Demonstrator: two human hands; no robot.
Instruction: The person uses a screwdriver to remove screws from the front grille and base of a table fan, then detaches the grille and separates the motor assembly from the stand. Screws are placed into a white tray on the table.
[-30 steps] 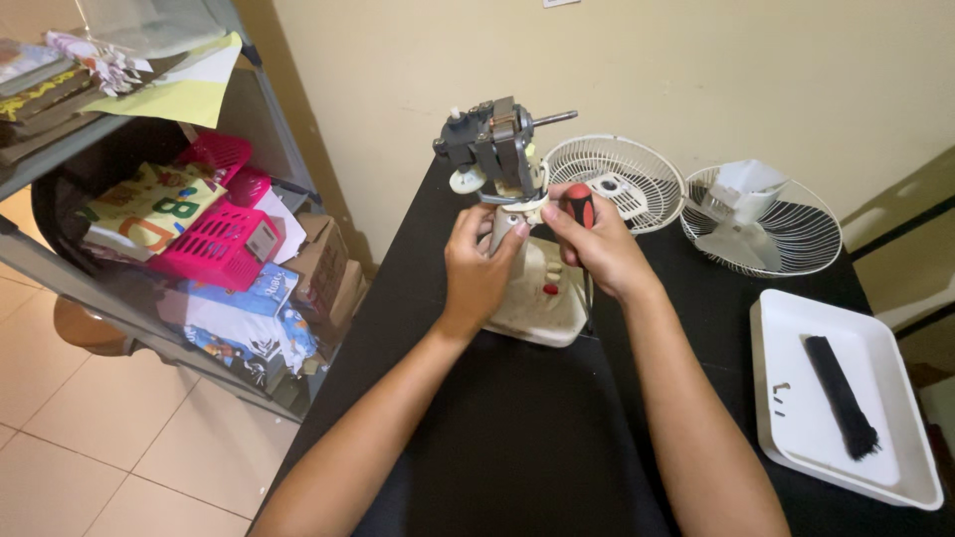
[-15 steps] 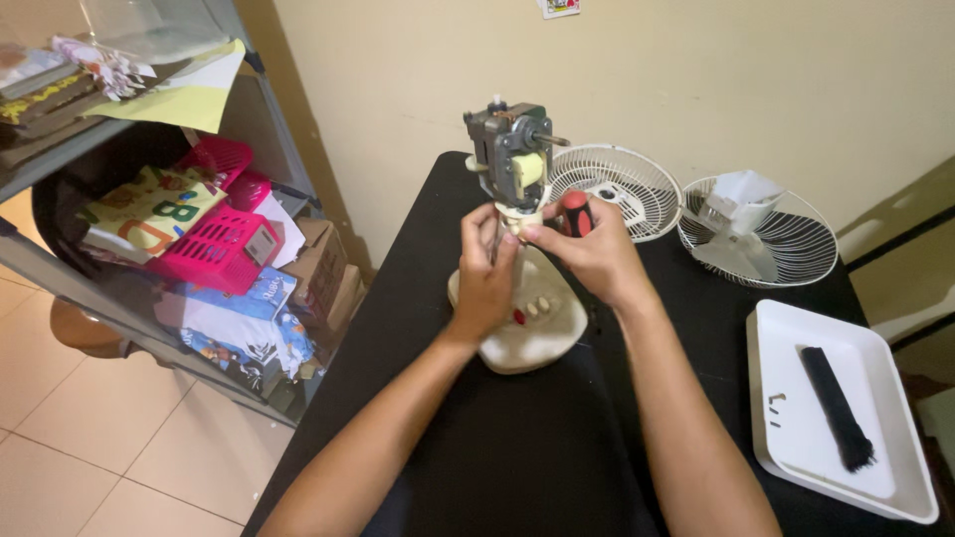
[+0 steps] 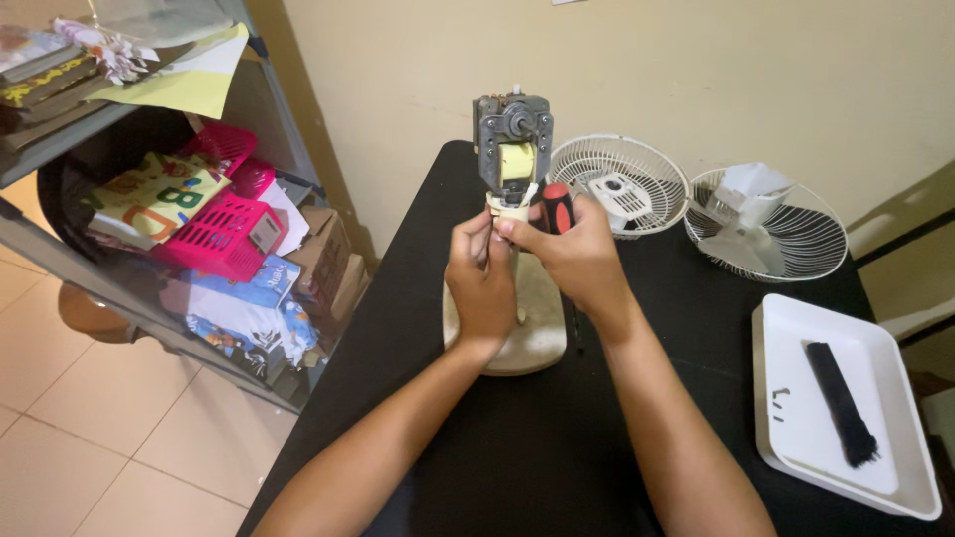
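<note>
Your left hand (image 3: 481,281) is wrapped around the cream plastic neck of the stripped-down desk fan (image 3: 509,298), fingers closed on it just below the bare grey metal motor (image 3: 513,139) with its yellow coil. Your right hand (image 3: 569,261) is closed on a screwdriver with a red and black handle (image 3: 557,207), its thumb and forefinger meeting your left fingertips at the top of the neck; the screwdriver's shaft is hidden behind your hand. The fan stands upright on its cream oval base near the middle of the black bench (image 3: 517,447), the motor facing you. Behind it, toward the wall, lie a round white wire fan guard (image 3: 619,185) and, to its right, a second white guard holding the translucent fan blade (image 3: 756,221). At your right sits a white rectangular plastic tray (image 3: 846,408) with a black brush (image 3: 841,403) and a few small screws (image 3: 780,403) in it. To your left, a metal shelf rack (image 3: 149,199) holds pink plastic baskets (image 3: 214,229) and books.
</note>
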